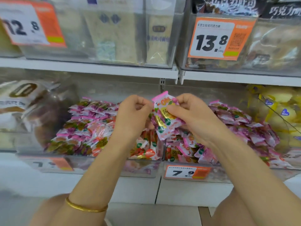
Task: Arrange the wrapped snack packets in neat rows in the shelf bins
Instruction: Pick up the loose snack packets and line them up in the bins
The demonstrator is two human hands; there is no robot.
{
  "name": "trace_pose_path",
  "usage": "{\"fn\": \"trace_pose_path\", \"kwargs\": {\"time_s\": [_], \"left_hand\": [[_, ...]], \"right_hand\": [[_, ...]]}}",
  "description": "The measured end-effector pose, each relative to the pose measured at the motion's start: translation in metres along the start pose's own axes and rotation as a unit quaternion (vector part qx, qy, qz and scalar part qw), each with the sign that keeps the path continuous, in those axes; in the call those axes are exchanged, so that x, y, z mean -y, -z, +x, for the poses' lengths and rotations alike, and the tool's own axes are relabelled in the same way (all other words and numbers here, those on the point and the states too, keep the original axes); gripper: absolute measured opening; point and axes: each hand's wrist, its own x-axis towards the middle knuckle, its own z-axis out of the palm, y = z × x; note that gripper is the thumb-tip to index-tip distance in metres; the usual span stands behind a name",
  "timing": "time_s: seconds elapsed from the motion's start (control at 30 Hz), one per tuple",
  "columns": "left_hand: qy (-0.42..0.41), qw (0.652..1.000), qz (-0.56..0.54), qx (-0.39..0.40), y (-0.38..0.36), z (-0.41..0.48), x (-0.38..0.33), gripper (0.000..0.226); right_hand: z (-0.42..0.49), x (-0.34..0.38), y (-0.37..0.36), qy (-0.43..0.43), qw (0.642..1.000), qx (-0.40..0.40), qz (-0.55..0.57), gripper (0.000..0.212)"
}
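Snack packets gripped between left hand and right hand, above shelf bins

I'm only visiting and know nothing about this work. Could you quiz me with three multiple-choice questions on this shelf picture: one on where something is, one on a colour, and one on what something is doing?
1. Where is the 7.9 price tag?
A. On the front of a lower bin
B. On the top shelf
C. On the floor

2. What colour is the bangle on the left wrist?
A. Silver
B. Gold
C. Black

3. What is the right hand doing?
A. Hanging empty
B. Pressing flat on a shelf
C. Pinching a small stack of packets

Answers:
1 A: the tag sits on the clear front of the bin full of pink packets.
2 B: it shines yellow gold.
3 C: the thumb lies over the stack, which is held up above the bins.
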Motion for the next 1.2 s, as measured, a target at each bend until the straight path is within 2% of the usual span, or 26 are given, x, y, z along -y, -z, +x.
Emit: {"fn": "trace_pose_path", "kwargs": {"time_s": [0.1, 0.2, 0.3, 0.37, 0.47, 0.57, 0.67, 0.73, 0.83, 0.9, 1.07, 1.1, 1.17, 1.2], "left_hand": [[0.004, 0.999, -0.013, -0.040, 0.037, 0.004, 0.006, 0.011], [0.021, 0.996, -0.017, -0.085, 0.079, 0.010, 0.017, 0.007], [0.003, 0.981, 0.062, -0.184, 0.127, 0.019, 0.035, 0.011], [0.013, 0.969, 0.112, -0.221, 0.155, 0.024, 0.044, 0.013], [0.030, 0.963, 0.125, -0.235, 0.183, 0.029, 0.052, 0.018], [0.036, 0.966, 0.130, -0.220, 0.197, 0.031, 0.061, 0.020], [0.025, 0.969, 0.139, -0.202, 0.203, 0.031, 0.066, 0.024], [0.012, 0.967, 0.174, -0.184, 0.205, 0.030, 0.067, 0.027], [0.007, 0.966, 0.199, -0.164, 0.208, 0.029, 0.069, 0.031], [0.010, 0.967, 0.201, -0.159, 0.209, 0.029, 0.069, 0.030], [0.015, 0.967, 0.205, -0.151, 0.207, 0.028, 0.071, 0.034], [0.018, 0.968, 0.201, -0.152, 0.207, 0.028, 0.071, 0.035], [0.024, 0.969, 0.189, -0.154, 0.207, 0.027, 0.070, 0.036], [0.025, 0.970, 0.184, -0.155, 0.207, 0.026, 0.069, 0.036]], "right_hand": [[0.014, 0.016, -0.035, 0.022, 0.997, 0.049, -0.056, 0.016], [0.034, 0.027, -0.076, -0.005, 0.996, 0.069, -0.057, 0.016], [0.060, 0.030, -0.113, -0.066, 0.994, 0.080, -0.028, 0.017], [0.082, 0.024, -0.140, -0.082, 0.993, 0.067, -0.042, 0.022], [0.117, 0.010, -0.187, -0.085, 0.991, 0.027, -0.104, 0.012], [0.136, -0.004, -0.236, -0.125, 0.989, 0.011, -0.082, 0.027], [0.139, -0.009, -0.271, -0.166, 0.983, 0.044, -0.061, 0.034], [0.141, -0.014, -0.281, -0.147, 0.979, 0.077, -0.118, 0.029], [0.139, -0.018, -0.274, -0.076, 0.961, 0.084, -0.250, 0.015], [0.139, -0.019, -0.264, -0.046, 0.951, 0.087, -0.295, 0.011], [0.128, -0.013, -0.258, -0.038, 0.950, 0.124, -0.283, 0.040], [0.123, -0.014, -0.261, -0.018, 0.939, 0.126, -0.318, 0.039], [0.120, -0.019, -0.264, 0.043, 0.897, 0.119, -0.423, 0.011], [0.120, -0.020, -0.264, 0.070, 0.876, 0.114, -0.462, 0.022]]}}
